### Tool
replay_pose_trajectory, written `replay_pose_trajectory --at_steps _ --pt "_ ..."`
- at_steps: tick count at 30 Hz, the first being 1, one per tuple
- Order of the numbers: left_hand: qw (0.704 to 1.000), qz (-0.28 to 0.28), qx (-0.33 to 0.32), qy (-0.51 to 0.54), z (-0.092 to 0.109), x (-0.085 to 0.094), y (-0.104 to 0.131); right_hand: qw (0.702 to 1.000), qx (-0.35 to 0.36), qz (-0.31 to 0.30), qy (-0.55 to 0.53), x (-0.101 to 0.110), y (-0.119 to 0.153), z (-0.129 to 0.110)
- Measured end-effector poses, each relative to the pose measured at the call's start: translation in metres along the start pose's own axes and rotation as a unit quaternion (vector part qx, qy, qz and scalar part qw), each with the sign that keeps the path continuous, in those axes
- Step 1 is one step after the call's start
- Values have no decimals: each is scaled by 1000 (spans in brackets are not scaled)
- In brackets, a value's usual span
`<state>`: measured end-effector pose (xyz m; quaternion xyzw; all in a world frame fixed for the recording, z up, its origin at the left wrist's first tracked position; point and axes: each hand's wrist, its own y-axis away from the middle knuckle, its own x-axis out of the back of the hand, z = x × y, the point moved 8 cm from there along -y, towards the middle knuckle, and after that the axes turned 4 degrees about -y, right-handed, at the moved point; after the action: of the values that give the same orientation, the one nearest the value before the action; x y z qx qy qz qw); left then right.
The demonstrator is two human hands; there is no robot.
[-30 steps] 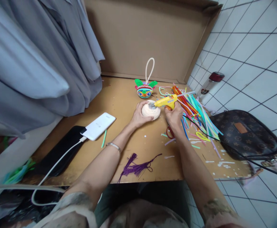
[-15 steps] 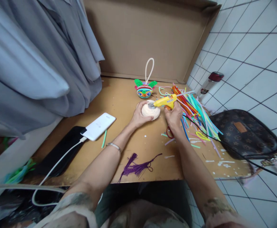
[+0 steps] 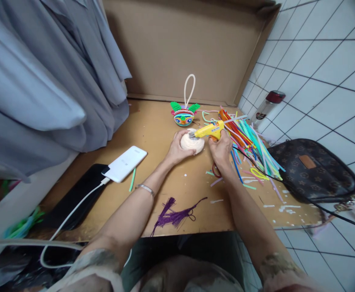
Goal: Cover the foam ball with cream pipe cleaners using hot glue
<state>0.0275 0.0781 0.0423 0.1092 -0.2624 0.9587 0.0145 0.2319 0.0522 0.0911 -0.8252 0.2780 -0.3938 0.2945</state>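
A round cream-coloured ball (image 3: 192, 144), which looks wound or ridged, sits in my left hand (image 3: 179, 147), with the fingers and thumb curled around its left side. My right hand (image 3: 221, 148) grips a yellow hot glue gun (image 3: 210, 130). The gun's nozzle points left at the upper part of the ball; whether it touches the surface I cannot tell. A clear glue stick (image 3: 236, 119) pokes out of the back of the gun. Just beyond the ball stands a colourful animal-head ornament (image 3: 184, 117) with green ears and a white loop.
Many coloured pipe cleaners (image 3: 250, 140) lie in a heap to the right, beside a brown patterned bag (image 3: 315, 170) and a bottle (image 3: 267, 106). Purple tassels (image 3: 174, 217) lie near the front edge. A white power bank (image 3: 125, 163) with a cable is at left, near hanging grey cloth (image 3: 58, 81).
The whole view has shifted very slightly. Both hands, the ball and the glue gun keep nearly the same positions relative to each other.
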Motion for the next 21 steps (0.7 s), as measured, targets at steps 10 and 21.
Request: replay_pose_trajectory --at_steps 10,21 --pt "1000 0 4 1 2 2 0 1000 -23 -7 7 3 -2 2" --pt "1000 3 7 -8 -1 2 0 999 -10 -38 17 4 -7 -1"
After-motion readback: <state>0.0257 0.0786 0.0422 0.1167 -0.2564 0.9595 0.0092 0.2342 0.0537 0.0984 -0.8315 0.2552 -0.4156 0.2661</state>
